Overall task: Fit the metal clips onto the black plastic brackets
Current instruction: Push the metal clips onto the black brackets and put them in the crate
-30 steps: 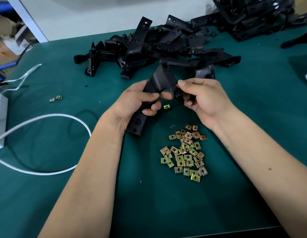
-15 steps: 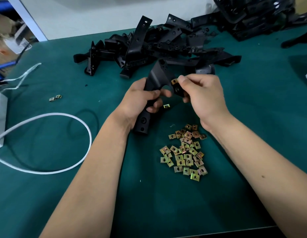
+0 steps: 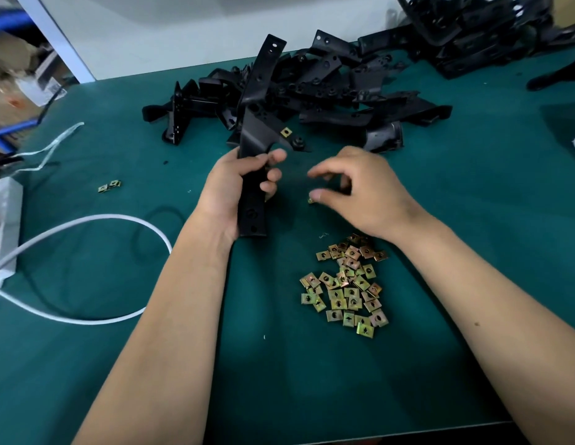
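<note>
My left hand (image 3: 238,184) grips a black plastic bracket (image 3: 254,200) upright above the green table. A brass-coloured metal clip (image 3: 286,132) sits fitted on the bracket's upper arm. My right hand (image 3: 360,191) hovers apart from the bracket, fingers loosely curled and holding nothing, blurred by motion. Its fingertips are just above a single loose clip (image 3: 311,200) on the mat. A pile of several metal clips (image 3: 347,287) lies near my right wrist. A heap of black brackets (image 3: 312,91) fills the table behind my hands.
A second heap of black brackets (image 3: 479,30) lies at the far right. Two stray clips (image 3: 109,186) rest at the left. A white cable (image 3: 87,268) loops from a white box (image 3: 3,226) at the left edge. The green table's front edge (image 3: 408,433) is near.
My right hand has let go of the bracket and dropped down toward the single loose clip. My left hand has turned the bracket more upright, with the clip now seated on it.
</note>
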The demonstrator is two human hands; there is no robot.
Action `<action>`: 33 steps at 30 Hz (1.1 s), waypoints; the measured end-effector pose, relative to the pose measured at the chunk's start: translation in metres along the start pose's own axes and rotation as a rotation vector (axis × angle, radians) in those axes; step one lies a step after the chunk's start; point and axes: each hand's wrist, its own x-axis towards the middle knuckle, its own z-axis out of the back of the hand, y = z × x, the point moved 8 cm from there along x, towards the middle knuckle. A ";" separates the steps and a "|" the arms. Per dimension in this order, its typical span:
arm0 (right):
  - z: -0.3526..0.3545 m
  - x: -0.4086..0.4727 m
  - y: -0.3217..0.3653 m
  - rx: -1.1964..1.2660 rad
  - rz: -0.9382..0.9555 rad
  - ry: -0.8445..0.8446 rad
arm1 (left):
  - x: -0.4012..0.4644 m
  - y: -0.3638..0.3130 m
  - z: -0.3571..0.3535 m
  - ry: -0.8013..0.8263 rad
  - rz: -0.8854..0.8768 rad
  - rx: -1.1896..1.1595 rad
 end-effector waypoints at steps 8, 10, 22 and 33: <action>-0.004 0.000 0.011 -0.143 0.026 0.002 | 0.002 0.002 0.004 -0.013 -0.002 0.100; 0.003 0.000 0.002 0.017 -0.037 -0.089 | 0.003 0.001 0.005 -0.047 -0.027 0.083; 0.004 0.007 -0.036 0.561 -0.230 -0.294 | 0.001 0.001 -0.010 0.074 -0.103 0.222; 0.006 0.006 -0.032 0.832 -0.246 -0.296 | -0.009 0.004 -0.020 0.120 -0.084 0.304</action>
